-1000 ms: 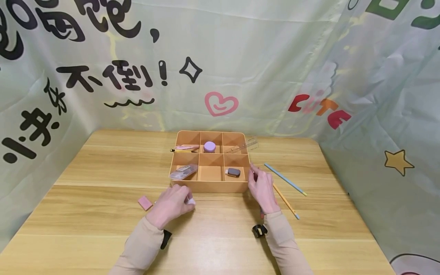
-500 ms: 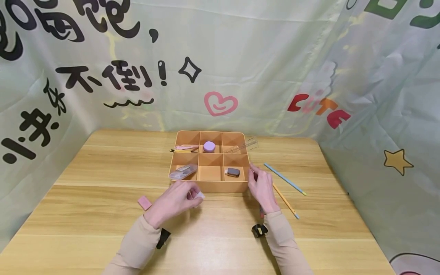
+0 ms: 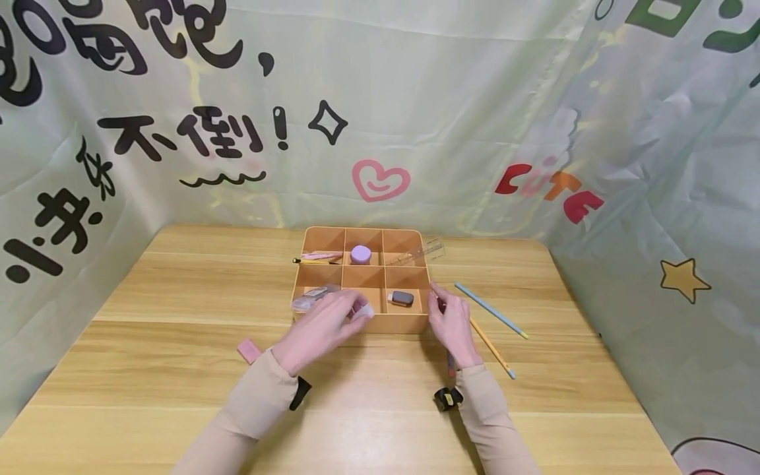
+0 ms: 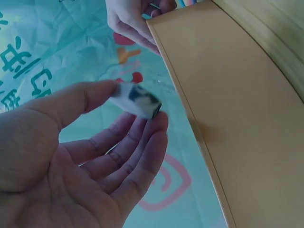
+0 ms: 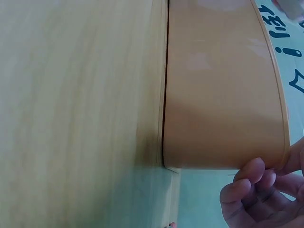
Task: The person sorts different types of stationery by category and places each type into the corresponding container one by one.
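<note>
My left hand [image 3: 326, 323] is over the front of the orange divided box [image 3: 392, 324]. Between thumb and fingertips it pinches a small white block with dark markings [image 4: 135, 99], blurred and eraser-like. In the head view the white block [image 3: 365, 311] is at the front middle compartment. My right hand [image 3: 453, 323] grips the box's right front corner, thumb at the rim and fingers curled against the side. In the box lie a grey-sleeved eraser [image 3: 402, 299], front right, and a clear plastic case [image 3: 310, 300], front left, partly behind my left hand.
Back compartments hold pens [image 3: 320, 256], a purple round-lidded item [image 3: 360, 254] and a clear ruler [image 3: 415, 253] jutting over the right edge. A blue pencil [image 3: 491, 310] and a yellow pencil [image 3: 493, 348] lie right; a pink block [image 3: 249, 351] lies left. Something small is partly hidden by my right wrist.
My left hand has lifted the white block from the table in front of the box and carried it right and forward to the box's front rim. The right hand has stayed at the corner.
</note>
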A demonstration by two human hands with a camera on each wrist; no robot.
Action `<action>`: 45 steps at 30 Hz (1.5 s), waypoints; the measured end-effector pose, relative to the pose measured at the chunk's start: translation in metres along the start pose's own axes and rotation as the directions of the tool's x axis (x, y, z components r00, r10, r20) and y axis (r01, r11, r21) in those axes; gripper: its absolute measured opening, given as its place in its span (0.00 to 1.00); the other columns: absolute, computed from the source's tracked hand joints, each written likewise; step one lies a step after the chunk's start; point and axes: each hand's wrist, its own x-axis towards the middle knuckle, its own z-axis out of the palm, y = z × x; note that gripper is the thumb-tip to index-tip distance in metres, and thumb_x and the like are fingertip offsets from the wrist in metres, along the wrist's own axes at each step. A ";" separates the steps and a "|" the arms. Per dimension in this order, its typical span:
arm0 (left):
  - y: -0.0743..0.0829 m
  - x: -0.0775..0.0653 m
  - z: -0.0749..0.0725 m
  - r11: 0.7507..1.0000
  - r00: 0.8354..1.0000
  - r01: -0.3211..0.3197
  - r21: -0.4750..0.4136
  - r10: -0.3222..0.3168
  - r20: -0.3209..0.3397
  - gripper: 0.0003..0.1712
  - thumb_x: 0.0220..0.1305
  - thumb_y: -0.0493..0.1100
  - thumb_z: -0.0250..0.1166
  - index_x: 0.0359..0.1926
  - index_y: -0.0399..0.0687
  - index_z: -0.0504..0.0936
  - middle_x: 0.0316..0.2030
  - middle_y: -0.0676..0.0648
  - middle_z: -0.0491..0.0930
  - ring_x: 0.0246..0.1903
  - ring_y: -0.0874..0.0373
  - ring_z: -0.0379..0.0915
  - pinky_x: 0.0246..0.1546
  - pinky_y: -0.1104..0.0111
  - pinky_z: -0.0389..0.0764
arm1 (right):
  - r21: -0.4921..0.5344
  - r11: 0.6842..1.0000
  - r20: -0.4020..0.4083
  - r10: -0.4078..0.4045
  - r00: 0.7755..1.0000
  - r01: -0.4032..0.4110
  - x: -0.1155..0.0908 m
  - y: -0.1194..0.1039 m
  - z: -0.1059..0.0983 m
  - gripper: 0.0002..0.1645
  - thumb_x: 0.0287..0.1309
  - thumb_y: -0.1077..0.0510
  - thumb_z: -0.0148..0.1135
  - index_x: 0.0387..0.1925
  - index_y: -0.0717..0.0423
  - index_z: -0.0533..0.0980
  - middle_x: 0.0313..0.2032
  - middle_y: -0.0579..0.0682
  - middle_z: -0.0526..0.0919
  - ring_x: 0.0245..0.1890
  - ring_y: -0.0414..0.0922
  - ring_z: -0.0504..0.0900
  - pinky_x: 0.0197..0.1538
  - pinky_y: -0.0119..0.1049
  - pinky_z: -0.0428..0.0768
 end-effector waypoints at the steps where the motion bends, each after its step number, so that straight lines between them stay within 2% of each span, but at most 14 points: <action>1: 0.002 0.003 0.001 1.000 1.000 -0.007 0.016 0.007 -0.007 0.09 0.71 0.43 0.63 0.46 0.42 0.81 0.37 0.49 0.82 0.34 0.60 0.74 0.39 0.69 0.79 | -0.003 1.000 0.003 0.004 1.000 -0.004 0.000 0.000 0.000 0.20 0.69 0.62 0.57 0.58 0.66 0.79 0.23 0.58 0.85 0.20 0.41 0.74 0.24 0.29 0.69; 6: 0.011 0.018 0.005 0.993 0.997 -0.057 0.098 0.062 -0.047 0.12 0.71 0.44 0.63 0.48 0.40 0.81 0.40 0.47 0.83 0.37 0.56 0.77 0.42 0.63 0.81 | 0.002 1.000 0.014 0.010 1.000 -0.010 0.000 -0.001 0.000 0.21 0.69 0.61 0.56 0.59 0.66 0.78 0.20 0.55 0.81 0.19 0.40 0.73 0.23 0.29 0.67; 11: 0.017 0.035 0.013 0.975 0.991 -0.106 0.193 0.120 -0.062 0.12 0.68 0.43 0.67 0.47 0.41 0.82 0.39 0.46 0.83 0.37 0.53 0.79 0.41 0.61 0.83 | 0.019 1.000 0.016 0.009 1.000 -0.009 0.000 0.000 0.000 0.21 0.69 0.61 0.56 0.59 0.67 0.78 0.18 0.54 0.79 0.17 0.38 0.69 0.21 0.28 0.66; 17: 0.020 0.056 0.024 0.954 0.990 -0.110 0.277 0.129 -0.051 0.08 0.67 0.42 0.67 0.42 0.43 0.83 0.36 0.46 0.83 0.39 0.49 0.81 0.41 0.58 0.84 | 0.020 1.000 0.018 0.012 1.000 -0.012 0.000 0.001 0.000 0.21 0.68 0.62 0.56 0.60 0.67 0.78 0.17 0.54 0.78 0.17 0.38 0.68 0.20 0.29 0.65; 24: 0.024 0.074 0.036 0.929 0.996 -0.070 0.363 0.088 -0.034 0.07 0.64 0.46 0.69 0.35 0.48 0.83 0.33 0.50 0.85 0.40 0.50 0.80 0.44 0.60 0.80 | 0.000 1.000 0.015 0.017 1.000 -0.017 0.000 0.002 -0.001 0.21 0.68 0.61 0.57 0.60 0.65 0.78 0.16 0.52 0.77 0.17 0.38 0.69 0.24 0.31 0.66; 30: 0.027 0.085 0.046 0.914 0.998 -0.049 0.403 0.060 -0.015 0.02 0.62 0.41 0.70 0.34 0.49 0.84 0.36 0.50 0.87 0.45 0.49 0.78 0.49 0.59 0.78 | -0.015 1.000 0.010 0.004 1.000 -0.004 0.001 0.002 -0.001 0.21 0.68 0.61 0.57 0.59 0.65 0.79 0.16 0.51 0.76 0.17 0.38 0.69 0.27 0.32 0.65; 32: 0.026 0.089 0.050 0.900 0.999 -0.037 0.435 0.041 0.001 0.03 0.62 0.42 0.70 0.35 0.49 0.85 0.38 0.50 0.88 0.46 0.49 0.77 0.50 0.60 0.77 | -0.011 1.000 0.008 0.001 1.000 -0.001 0.001 0.002 0.000 0.21 0.68 0.61 0.57 0.59 0.65 0.79 0.17 0.51 0.77 0.18 0.39 0.69 0.27 0.32 0.65; 35: 0.024 0.095 0.056 0.866 0.999 -0.019 0.500 0.002 0.034 0.04 0.61 0.45 0.70 0.37 0.52 0.86 0.41 0.51 0.89 0.48 0.51 0.76 0.50 0.62 0.73 | -0.004 1.000 0.006 0.004 1.000 -0.004 0.001 0.001 0.000 0.21 0.68 0.61 0.57 0.59 0.64 0.79 0.17 0.53 0.78 0.18 0.39 0.70 0.27 0.32 0.66; 39: 0.023 0.100 0.062 0.831 0.994 0.001 0.557 -0.062 0.090 0.05 0.62 0.47 0.70 0.39 0.56 0.87 0.44 0.52 0.89 0.53 0.51 0.75 0.58 0.61 0.71 | -0.007 1.000 0.006 0.006 1.000 -0.006 0.001 0.001 0.000 0.21 0.68 0.61 0.57 0.59 0.64 0.79 0.17 0.52 0.78 0.18 0.39 0.69 0.27 0.33 0.66; 42: 0.024 0.104 0.065 0.826 0.987 0.021 0.563 -0.106 0.118 0.05 0.60 0.46 0.70 0.39 0.57 0.87 0.45 0.52 0.89 0.55 0.51 0.74 0.65 0.59 0.68 | -0.009 1.000 0.008 0.008 1.000 -0.008 0.001 0.001 0.000 0.21 0.68 0.61 0.57 0.59 0.65 0.79 0.16 0.51 0.76 0.17 0.38 0.68 0.26 0.33 0.66; 45: 0.024 0.109 0.068 0.818 0.980 0.039 0.573 -0.144 0.140 0.06 0.60 0.47 0.70 0.39 0.59 0.87 0.46 0.53 0.88 0.55 0.51 0.74 0.66 0.59 0.65 | -0.006 1.000 0.010 0.009 1.000 -0.009 0.001 0.001 0.000 0.21 0.68 0.61 0.57 0.59 0.65 0.79 0.15 0.50 0.76 0.17 0.38 0.68 0.26 0.32 0.65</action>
